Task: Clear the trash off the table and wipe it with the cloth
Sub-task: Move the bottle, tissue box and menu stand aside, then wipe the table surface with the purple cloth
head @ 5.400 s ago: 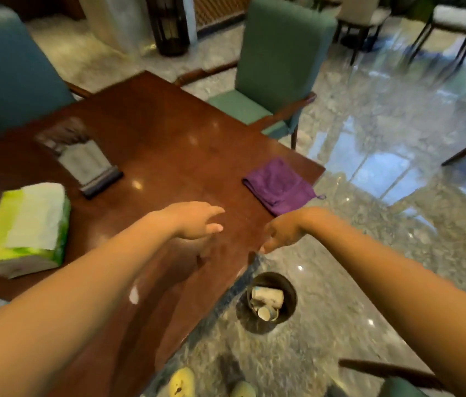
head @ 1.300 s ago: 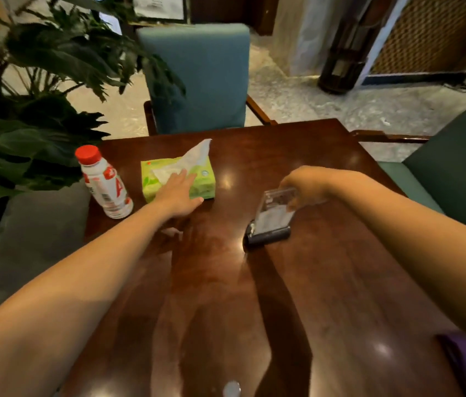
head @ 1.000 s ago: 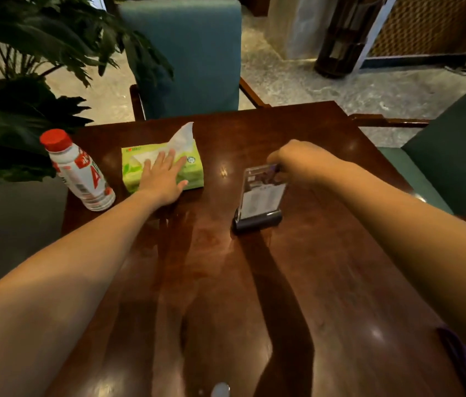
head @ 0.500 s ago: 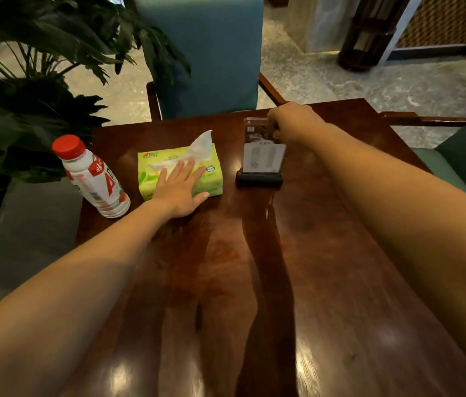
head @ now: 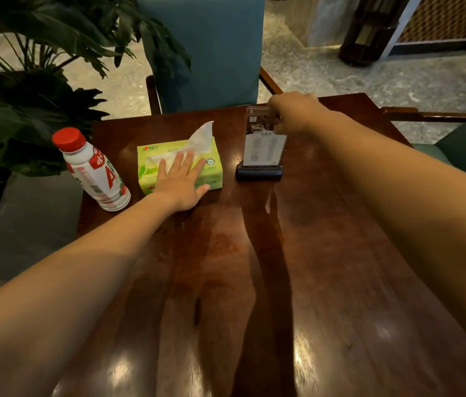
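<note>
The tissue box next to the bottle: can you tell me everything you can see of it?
The tissue box is a light-green rectangular pack with small print and a round mark near one corner. It lies flat on the dark wooden table, between the red-capped bottle and the upright menu stand, touching neither. One white tissue sticks up from its top slot. The left hand rests flat on top, fingers straight and spread.

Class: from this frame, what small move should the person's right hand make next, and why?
Probably the right hand lets go of the menu stand: it stands upright on its base near the far edge of the table, beside the tissue box.
</note>
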Available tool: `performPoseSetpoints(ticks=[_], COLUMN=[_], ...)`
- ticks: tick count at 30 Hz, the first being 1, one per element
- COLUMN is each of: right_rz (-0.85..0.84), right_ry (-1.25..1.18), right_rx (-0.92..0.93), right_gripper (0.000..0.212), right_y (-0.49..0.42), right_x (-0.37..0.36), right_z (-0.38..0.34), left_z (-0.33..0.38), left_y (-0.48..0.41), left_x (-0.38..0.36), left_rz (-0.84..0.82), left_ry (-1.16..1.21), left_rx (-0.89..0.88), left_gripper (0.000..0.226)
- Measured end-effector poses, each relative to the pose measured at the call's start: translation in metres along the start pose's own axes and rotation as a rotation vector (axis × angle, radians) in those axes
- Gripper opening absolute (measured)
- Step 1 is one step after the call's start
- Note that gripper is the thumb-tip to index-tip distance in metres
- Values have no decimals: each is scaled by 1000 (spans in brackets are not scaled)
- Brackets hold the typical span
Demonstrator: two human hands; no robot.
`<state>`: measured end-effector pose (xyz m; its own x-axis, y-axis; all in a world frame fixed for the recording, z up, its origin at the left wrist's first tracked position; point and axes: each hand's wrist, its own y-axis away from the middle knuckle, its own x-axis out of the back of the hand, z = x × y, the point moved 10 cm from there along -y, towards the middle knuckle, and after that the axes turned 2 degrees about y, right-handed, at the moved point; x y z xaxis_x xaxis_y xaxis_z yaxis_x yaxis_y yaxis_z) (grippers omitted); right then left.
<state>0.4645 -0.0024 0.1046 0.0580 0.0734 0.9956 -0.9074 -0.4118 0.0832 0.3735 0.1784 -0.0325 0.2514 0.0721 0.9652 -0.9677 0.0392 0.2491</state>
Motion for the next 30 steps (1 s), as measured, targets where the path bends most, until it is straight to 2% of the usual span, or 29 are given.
performPoseSetpoints(ticks=[3,6,8,11,13,16,18,22,26,30], right_rz=[33,35,12,-124,-256,-440,-481,-491,-443,-280], right_ry=[-49,-132,-195,-282,-332,-386,-391,-426,-540,-419], right_rx=[13,-21,-52,-118,-159,-210,-253,-378,-521,-657], right_gripper=[80,92,91,88,83,66,55,52,43,53], right_y=[16,47,74,122,160,221,256,329,410,478], right_x=[14,25,24,0,-27,-63,-83,-122,-153,-175], right_z=[5,15,21,30,38,46,56,89,120,169], left_z=[12,26,36,69,100,146,182,255,312,366], left_y=[15,35,46,60,73,97,116,154,181,205], left_x=[18,43,51,47,31,-1,-11,-23,-65,-109], left_rz=[79,212,219,102,-43,-366,-452,-455,-513,-499], left_ry=[26,85,93,139,134,155,118,87,73,62], left_rx=[5,-3,-16,-146,-242,-296,-357,-514,-567,-605], left_gripper=[62,62,61,62,65,65,60,47,54,61])
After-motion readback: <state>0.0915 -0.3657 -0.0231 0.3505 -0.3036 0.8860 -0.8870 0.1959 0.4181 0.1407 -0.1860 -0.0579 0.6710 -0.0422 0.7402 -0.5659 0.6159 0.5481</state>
